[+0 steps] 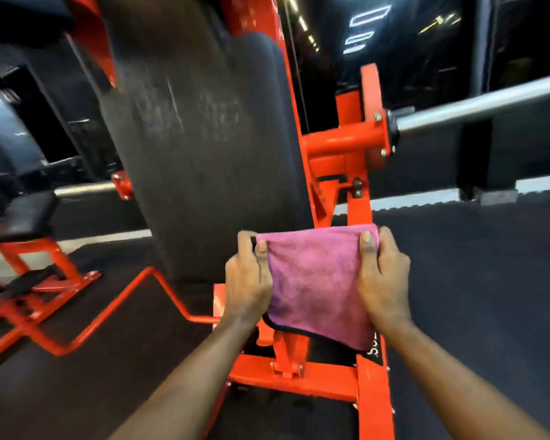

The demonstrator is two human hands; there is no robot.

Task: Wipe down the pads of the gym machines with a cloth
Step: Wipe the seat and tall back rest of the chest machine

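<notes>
A folded pink cloth (315,281) with a dark hem hangs in the air between my hands, low in the middle of the view. My left hand (246,281) pinches its upper left corner and my right hand (383,281) grips its upper right edge. Just beyond and left of the cloth stands a tall, tilted black back pad (197,138) with pale smears on its face, mounted on an orange machine frame (340,144). The cloth is close to the pad's lower right edge but apart from it.
A chrome weight bar (489,103) juts out to the right from the orange frame. Orange base rails (299,376) run under my arms. At the left stands another orange machine with a small black pad (26,217). Dark rubber flooring (473,265) spreads to the right.
</notes>
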